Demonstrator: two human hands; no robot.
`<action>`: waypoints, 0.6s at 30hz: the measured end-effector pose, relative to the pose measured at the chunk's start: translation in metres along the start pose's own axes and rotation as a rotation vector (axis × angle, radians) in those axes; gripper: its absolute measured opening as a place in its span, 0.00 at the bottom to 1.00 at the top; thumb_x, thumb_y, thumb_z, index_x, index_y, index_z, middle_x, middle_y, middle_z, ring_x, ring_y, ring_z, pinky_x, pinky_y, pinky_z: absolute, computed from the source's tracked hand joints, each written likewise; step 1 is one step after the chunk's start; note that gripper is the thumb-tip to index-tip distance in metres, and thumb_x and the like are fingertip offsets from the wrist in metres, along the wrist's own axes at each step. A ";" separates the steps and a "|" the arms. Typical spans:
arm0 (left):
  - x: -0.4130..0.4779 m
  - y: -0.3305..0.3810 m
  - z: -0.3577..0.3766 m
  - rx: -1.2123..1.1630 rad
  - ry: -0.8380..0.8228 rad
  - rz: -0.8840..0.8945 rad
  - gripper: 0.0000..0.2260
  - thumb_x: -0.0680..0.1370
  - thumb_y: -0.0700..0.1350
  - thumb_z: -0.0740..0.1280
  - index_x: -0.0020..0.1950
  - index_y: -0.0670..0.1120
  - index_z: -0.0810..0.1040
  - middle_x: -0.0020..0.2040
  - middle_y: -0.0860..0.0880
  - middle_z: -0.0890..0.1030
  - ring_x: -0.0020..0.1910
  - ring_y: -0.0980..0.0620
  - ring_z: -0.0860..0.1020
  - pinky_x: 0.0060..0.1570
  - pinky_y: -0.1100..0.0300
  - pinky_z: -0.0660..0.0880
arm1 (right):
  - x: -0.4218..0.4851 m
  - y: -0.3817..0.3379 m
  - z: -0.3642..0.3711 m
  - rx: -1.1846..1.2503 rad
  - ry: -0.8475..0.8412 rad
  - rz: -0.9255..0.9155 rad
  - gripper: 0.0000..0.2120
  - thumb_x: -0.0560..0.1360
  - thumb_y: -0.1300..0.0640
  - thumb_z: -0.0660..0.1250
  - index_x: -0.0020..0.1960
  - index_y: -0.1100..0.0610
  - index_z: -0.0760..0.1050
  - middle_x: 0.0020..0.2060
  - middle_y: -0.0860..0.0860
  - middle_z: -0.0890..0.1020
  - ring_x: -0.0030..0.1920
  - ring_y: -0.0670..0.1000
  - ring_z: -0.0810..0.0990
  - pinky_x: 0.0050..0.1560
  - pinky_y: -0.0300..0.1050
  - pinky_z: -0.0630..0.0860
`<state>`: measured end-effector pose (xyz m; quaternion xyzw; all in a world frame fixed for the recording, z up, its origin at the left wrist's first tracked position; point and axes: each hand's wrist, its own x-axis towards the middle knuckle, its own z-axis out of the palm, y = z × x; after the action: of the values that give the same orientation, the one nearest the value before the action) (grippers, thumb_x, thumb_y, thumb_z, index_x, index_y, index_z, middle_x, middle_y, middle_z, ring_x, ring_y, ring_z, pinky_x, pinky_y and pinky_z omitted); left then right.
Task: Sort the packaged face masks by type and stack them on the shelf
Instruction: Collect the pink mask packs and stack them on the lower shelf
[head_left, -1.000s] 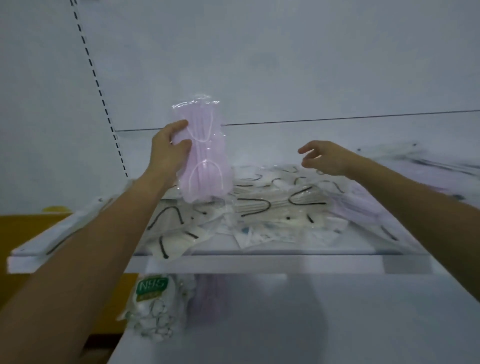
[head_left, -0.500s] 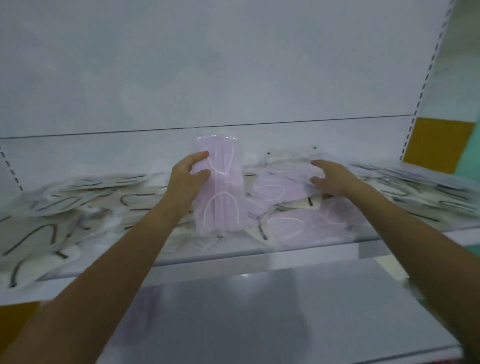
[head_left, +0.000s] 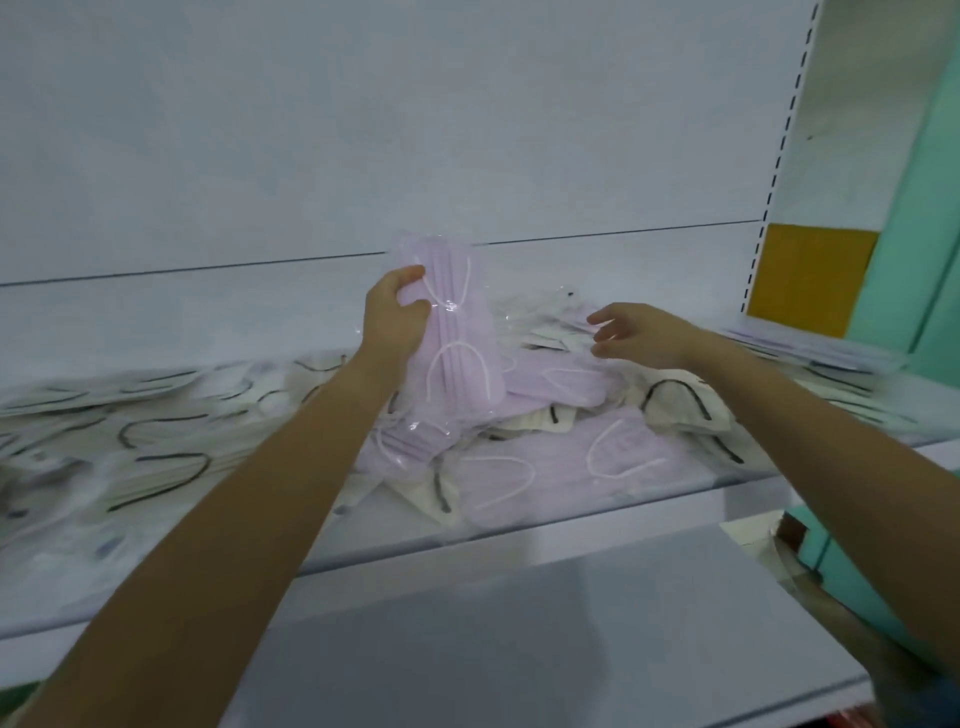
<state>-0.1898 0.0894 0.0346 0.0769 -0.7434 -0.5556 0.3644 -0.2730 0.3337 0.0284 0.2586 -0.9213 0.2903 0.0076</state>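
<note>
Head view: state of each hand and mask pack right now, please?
Held pink packs: upright, raised off the shelf.
Left hand: grips them.
Right hand: open, holding nothing.
Loose pink packs: lying flat on the shelf.
White black-looped packs: lying scattered, unsorted.

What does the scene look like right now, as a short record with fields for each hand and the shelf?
Left hand: grips held pink pack, upright above the pile
Right hand: open, fingers spread, holding nothing, over the pile
Shelf: covered with unsorted mask packs
Loose pink packs: lying flat, centre right
White packs with black loops: mostly left, some under the pink ones
</note>
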 end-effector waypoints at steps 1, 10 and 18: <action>0.003 -0.001 0.006 0.000 0.041 0.005 0.20 0.75 0.28 0.60 0.65 0.39 0.72 0.65 0.44 0.73 0.66 0.49 0.70 0.65 0.62 0.66 | 0.008 0.000 0.001 0.012 -0.028 -0.004 0.23 0.74 0.56 0.69 0.67 0.57 0.68 0.60 0.56 0.77 0.58 0.54 0.76 0.62 0.46 0.70; 0.007 -0.026 -0.003 -0.003 0.330 0.038 0.18 0.75 0.30 0.58 0.63 0.42 0.74 0.60 0.46 0.76 0.62 0.44 0.74 0.65 0.48 0.69 | 0.055 -0.017 0.025 -0.116 -0.212 -0.127 0.32 0.72 0.61 0.69 0.73 0.52 0.61 0.67 0.55 0.70 0.64 0.54 0.71 0.56 0.40 0.67; 0.013 -0.039 -0.017 0.022 0.452 0.025 0.20 0.74 0.30 0.58 0.63 0.42 0.74 0.59 0.50 0.74 0.63 0.48 0.73 0.67 0.54 0.67 | 0.063 0.003 0.027 0.256 0.241 -0.323 0.26 0.74 0.70 0.59 0.70 0.55 0.64 0.52 0.52 0.77 0.42 0.47 0.74 0.37 0.28 0.66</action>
<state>-0.2000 0.0552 0.0076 0.1941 -0.6498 -0.5112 0.5279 -0.3256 0.2914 0.0145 0.3651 -0.8162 0.4283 0.1310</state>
